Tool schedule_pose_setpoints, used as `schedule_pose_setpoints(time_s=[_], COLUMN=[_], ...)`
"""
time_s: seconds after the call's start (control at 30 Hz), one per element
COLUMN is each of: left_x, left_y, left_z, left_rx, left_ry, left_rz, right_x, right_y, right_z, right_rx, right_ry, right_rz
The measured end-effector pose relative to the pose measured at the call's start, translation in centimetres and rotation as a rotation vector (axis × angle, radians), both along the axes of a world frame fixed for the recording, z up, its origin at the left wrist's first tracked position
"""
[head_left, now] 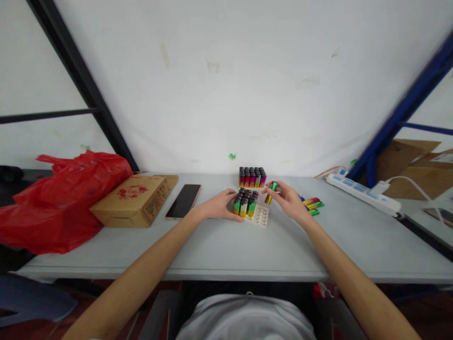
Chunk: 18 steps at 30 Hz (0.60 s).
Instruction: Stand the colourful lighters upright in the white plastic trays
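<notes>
A white tray with round holes (261, 216) lies on the table in front of me. Upright lighters (243, 208) with black tops and green-to-yellow bodies fill its left part. Around that left end curves my left hand (223, 204), thumb near the front and fingers at the back, gripping the tray and lighters. Between thumb and fingers of my right hand (286, 198), a tilted green, yellow and red lighter (271, 192) is held just above the tray's right side. The palm side of both hands is partly hidden.
Behind stands a full block of red and purple lighters (252, 177). Several loose lighters (313, 206) lie right of my right hand. To the left are a phone (183, 201), a cardboard box (130, 200) and a red plastic bag (67, 198). A power strip (364, 193) lies far right.
</notes>
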State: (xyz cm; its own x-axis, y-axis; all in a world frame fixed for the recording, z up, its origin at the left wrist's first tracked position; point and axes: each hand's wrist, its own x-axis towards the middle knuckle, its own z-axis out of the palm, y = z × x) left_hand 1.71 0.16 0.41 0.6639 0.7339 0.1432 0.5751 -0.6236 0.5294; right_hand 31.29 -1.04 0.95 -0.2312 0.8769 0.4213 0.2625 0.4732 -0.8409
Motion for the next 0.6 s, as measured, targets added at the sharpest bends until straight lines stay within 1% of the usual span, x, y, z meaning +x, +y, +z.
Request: schedule_pose_setpoints(time_s=[0.07,0.2,0.27,0.33,0.4,0.43,0.6], left_x=[0.0,0.0,0.0,0.0,0.0,0.0,0.5], left_y=[-0.1,-0.3,-0.3,-0.2,-0.2,-0.3,-0.5], left_z=[0.1,0.2,0.2,0.1,-0.1,-0.2,-0.7], left_rx=[0.002,0.005,0.007,0.009,0.011,0.012,0.047], left_ry=[-0.004,-0.001,0.001,0.0,-0.012,-0.021,-0.05], left_rz=[-0.001,-0.003,-0.003,-0.003,-0.004,-0.006,0.008], right_x=[-0.6,-1.8,-2.2,-2.5,-2.6,-2.6,-2.4], right_y=[-0.1,-0.9,-1.1,-1.1,-1.0,-0.9,-1.0], right_z=[0.0,0.1,0.1,-0.1,-0.4,-0.6,-0.7], right_rx=[-0.066,-0.275,-0.348,-0.377,-0.347,-0.308,-0.034], right_ry=[0.063,0.231,0.263,0.234,0.156,0.105,-0.136], right_rz=[0.045,0.117,0.118,0.084,0.026,-0.004,-0.157])
